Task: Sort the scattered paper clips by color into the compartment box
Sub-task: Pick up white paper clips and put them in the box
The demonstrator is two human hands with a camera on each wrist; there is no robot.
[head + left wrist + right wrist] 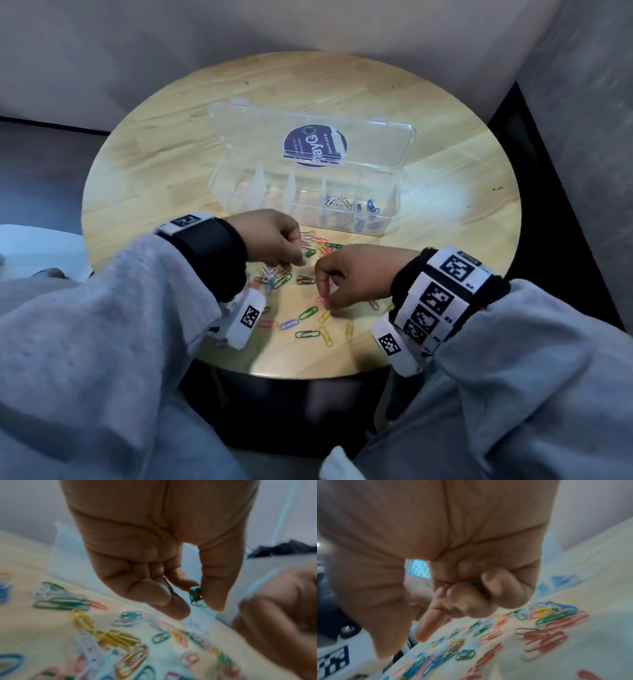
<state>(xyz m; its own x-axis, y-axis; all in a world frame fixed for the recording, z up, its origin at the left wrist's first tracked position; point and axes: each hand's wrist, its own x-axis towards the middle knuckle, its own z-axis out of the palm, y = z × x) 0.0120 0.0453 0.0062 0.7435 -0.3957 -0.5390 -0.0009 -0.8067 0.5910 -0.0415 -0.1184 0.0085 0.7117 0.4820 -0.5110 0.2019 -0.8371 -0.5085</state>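
Observation:
Colored paper clips (308, 318) lie scattered on the round wooden table (171, 164) in front of the clear compartment box (394, 209). Silver clips (337, 202) fill one compartment and blue clips (370, 205) the rightmost one. My left hand (301, 260) pinches a green clip (195, 600) between thumb and forefinger just above the pile, its other fingers curled. My right hand (325, 296) hovers beside it with its fingers curled in. A sliver of a green clip (476, 583) shows inside that curl.
The box's lid (376, 144) lies open behind it, with a round dark sticker under it. The left compartments (246, 192) look empty. A group of red clips (542, 639) lies right of my right hand. The table's front edge is under my wrists.

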